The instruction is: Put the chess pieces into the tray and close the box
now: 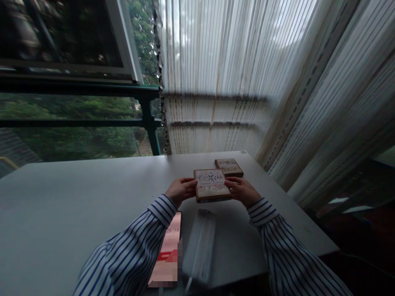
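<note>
A flat square box (212, 185) with a pale printed lid and brown edges is held just above the white table (77, 197). My left hand (180, 190) grips its left side with fingers curled on the edge. My right hand (242, 190) holds its right side the same way. A second, similar box (228, 167) lies flat on the table just behind and to the right of the first. Both arms wear blue-and-white striped sleeves.
A phone (168, 246) with a lit pinkish screen lies near the table's front edge, beside a folded white face mask (200, 246). White vertical blinds (216, 74) hang behind the table. A window with a dark green railing (77, 122) is at the left.
</note>
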`<state>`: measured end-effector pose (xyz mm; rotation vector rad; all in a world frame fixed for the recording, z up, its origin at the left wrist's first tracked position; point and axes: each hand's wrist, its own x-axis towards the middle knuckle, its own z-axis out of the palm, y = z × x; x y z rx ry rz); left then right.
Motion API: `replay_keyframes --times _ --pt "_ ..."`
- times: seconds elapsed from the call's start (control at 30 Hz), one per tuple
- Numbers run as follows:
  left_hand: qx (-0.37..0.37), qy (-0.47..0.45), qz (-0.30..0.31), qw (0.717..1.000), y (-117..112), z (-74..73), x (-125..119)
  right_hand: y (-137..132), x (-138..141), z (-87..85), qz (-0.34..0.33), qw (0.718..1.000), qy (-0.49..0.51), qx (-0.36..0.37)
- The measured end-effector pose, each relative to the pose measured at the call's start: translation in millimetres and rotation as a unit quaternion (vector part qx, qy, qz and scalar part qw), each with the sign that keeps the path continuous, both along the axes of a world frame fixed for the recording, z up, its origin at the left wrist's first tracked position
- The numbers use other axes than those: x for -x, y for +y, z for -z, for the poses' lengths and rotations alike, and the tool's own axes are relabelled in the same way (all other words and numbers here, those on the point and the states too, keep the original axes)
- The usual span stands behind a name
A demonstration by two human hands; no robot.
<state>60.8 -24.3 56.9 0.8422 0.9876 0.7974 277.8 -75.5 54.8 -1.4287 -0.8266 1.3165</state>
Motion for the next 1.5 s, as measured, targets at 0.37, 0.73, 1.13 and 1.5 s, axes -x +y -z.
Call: replay_keyframes --times 0.37,0.73,1.13,1.5 --pt "0.009 0.007 0.008 1.000 -2 -0.1 -21 -9 -16 1.2 0.025 1.000 0.000 -0.005" --pt "0.019 0.016 0.034 0.999 -3 -1.3 -42 -13 -37 5.5 0.034 0.999 0.019 -0.014" --pt "0.017 0.072 0.059 0.996 -8 -1.0 -63 -20 -60 14.5 0.035 0.999 -0.016 -0.013" --pt "0.019 0.102 0.091 0.990 -9 6.4 -87 -27 -83 23.0 0.037 0.999 -0.023 0.001"
